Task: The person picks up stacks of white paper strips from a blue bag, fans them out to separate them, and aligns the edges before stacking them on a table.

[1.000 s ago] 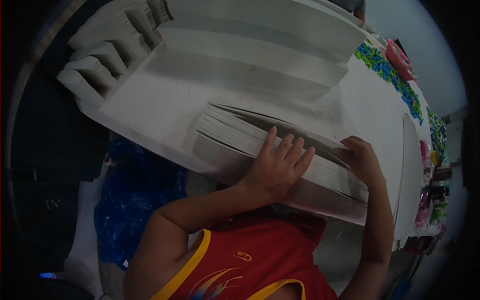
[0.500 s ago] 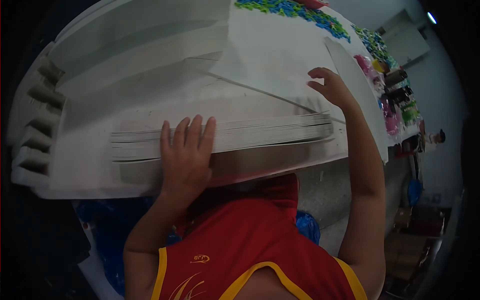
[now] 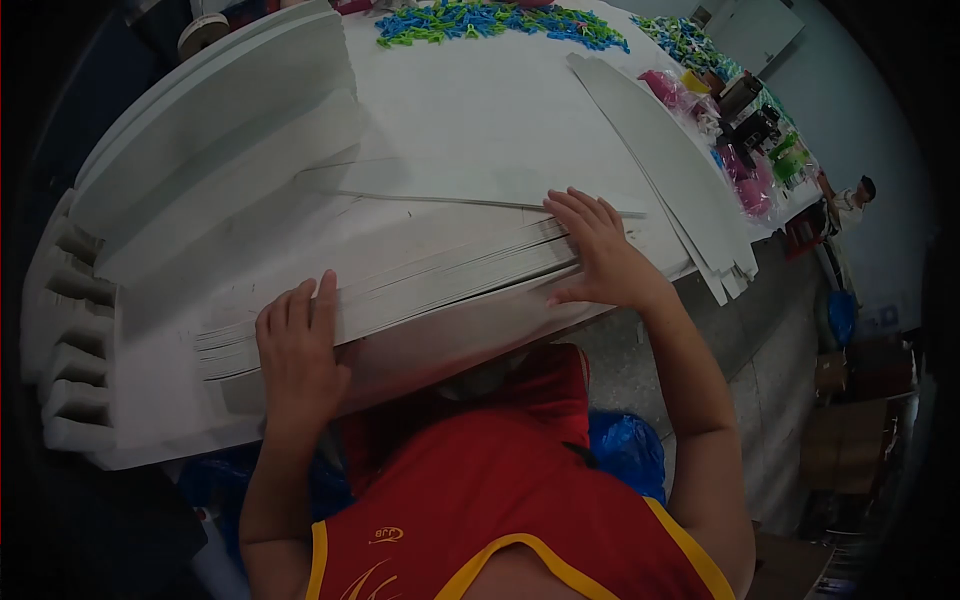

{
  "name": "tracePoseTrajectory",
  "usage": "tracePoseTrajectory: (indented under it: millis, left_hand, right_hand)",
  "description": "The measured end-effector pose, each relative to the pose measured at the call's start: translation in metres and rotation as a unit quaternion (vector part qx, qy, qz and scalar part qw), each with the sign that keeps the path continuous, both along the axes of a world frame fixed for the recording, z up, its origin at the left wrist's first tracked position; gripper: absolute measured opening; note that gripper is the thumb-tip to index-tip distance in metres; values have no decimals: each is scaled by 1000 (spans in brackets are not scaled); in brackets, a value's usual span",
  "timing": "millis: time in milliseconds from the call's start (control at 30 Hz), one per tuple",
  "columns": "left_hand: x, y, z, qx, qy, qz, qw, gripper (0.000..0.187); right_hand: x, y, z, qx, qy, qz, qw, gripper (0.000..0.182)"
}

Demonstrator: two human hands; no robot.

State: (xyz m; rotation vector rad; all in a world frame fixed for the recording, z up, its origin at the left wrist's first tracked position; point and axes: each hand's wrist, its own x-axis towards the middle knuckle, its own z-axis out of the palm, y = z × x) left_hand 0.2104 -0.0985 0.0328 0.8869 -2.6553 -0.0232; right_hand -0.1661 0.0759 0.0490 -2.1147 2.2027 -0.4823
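A long stack of thin white sheets (image 3: 450,271) lies slantwise along the near edge of a white table. My left hand (image 3: 300,345) rests on the stack's left part, palm down with fingers a little apart. On the right end lies my right hand (image 3: 600,250), its fingers over the stack and its thumb apart on the near side. Neither hand is closed round anything. Just beyond the stack, a thin pale sheet (image 3: 470,185) lies flat with its edge near my right fingertips.
Tall curved white sheets (image 3: 230,130) stand at the left back, above wavy white pieces (image 3: 78,350). More flat sheets (image 3: 670,160) lie at the right. Green and blue clips (image 3: 500,22) are heaped at the back. A person (image 3: 852,205) is at the far right.
My right hand has come down from the air onto the right end of the stack. My left hand stays on the stack. The camera view has shifted and tilted.
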Motion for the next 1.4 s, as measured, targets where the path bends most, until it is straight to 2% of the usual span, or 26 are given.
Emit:
tracePoseTrajectory:
  millis: [167, 300, 367, 400, 467, 633, 733, 1000, 1100, 1167, 1200, 1267, 1333, 1400]
  left_hand:
    - [33, -25, 6, 36, -26, 21, 999, 96]
    - [74, -47, 5, 64, -30, 45, 996, 101]
    - [90, -56, 2, 68, -31, 59, 995, 104]
    - [98, -61, -2, 67, -32, 69, 995, 108]
    - [105, -62, -8, 63, -32, 75, 995, 111]
    - [108, -62, -10, 41, -43, 100, 993, 118]
    - [107, -61, -7, 70, -30, 103, 992, 118]
    - [110, -62, -5, 58, -27, 92, 994, 112]
    - [111, -63, -1, 86, -17, 92, 992, 105]
    - [113, -64, -1, 107, -10, 96, 990, 100]
    - [116, -65, -3, 98, -12, 86, 991, 96]
    - [121, -67, -7, 91, -13, 78, 993, 91]
    - [126, -70, -13, 56, 7, 23, 998, 82]
    - [131, -69, -23, 21, 23, 14, 999, 78]
  right_hand:
    - [-4, 2, -7, 14, -5, -62, 998, 119]
    - [-28, 16, -19, -20, -38, -86, 995, 122]
    - [-40, 21, -28, -40, -128, -86, 987, 125]
    - [-42, 22, -32, -43, -127, -91, 987, 125]
    - [-42, 21, -37, -49, -237, -87, 966, 128]
    - [-42, 17, -42, -61, -273, -63, 958, 133]
    - [-41, 17, -42, -68, -294, -63, 951, 135]
    - [-43, 20, -45, -63, -277, -65, 957, 132]
    - [-42, 21, -45, -65, -260, -67, 961, 122]
    - [-38, 22, -38, -46, -242, -76, 966, 103]
    - [-36, 23, -33, -44, -242, -75, 966, 103]
    - [-32, 26, -28, -23, -208, -86, 974, 85]
    - [-29, 32, -33, -36, -191, -90, 977, 82]
    - [-27, 39, -42, -49, -176, -94, 979, 78]
